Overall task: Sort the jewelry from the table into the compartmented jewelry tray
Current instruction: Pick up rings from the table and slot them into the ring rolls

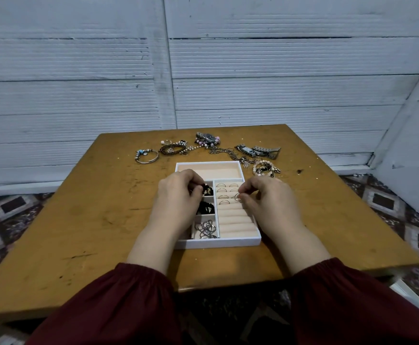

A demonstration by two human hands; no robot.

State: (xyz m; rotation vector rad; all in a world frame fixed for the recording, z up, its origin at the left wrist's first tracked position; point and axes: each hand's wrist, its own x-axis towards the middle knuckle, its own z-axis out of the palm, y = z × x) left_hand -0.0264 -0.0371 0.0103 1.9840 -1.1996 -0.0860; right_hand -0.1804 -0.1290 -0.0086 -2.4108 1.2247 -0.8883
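A white, rectangular jewelry tray (218, 243) lined with pale peach velvet sits at the middle of the worn, scratched wooden tabletop (78, 207). The long compartment at its far end shows only bare lining.

The right hand (268, 197) pinches a thin ring (238, 196) of dark wire between thumb and forefinger, just above the padded ring rolls (235, 220) on the tray's right side. Several slim metal rings (224, 190) already stand in the slots of the far rolls.

The left hand (178, 192) has its fingers curled and bunched over the far small square compartment on the left, at a dark beaded piece (208, 190). I cannot tell whether it actually grips that piece. The next compartment holds black looped bands (206, 209), and the nearest one holds a tangle of silvery hoops (207, 229).

Unsorted jewelry lies along the tabletop's far edge:
- a smooth metal bangle (146, 157) with a blue bead
- a brown braided bracelet (172, 148)
- a watch with pearl beads (209, 138)
- a fine chain (224, 151)
- two link-band metal watches (259, 150)
- a pale bead bracelet (265, 169), close to the tray's far right corner

Gathered dark red sleeves (116, 307) cover both forearms.
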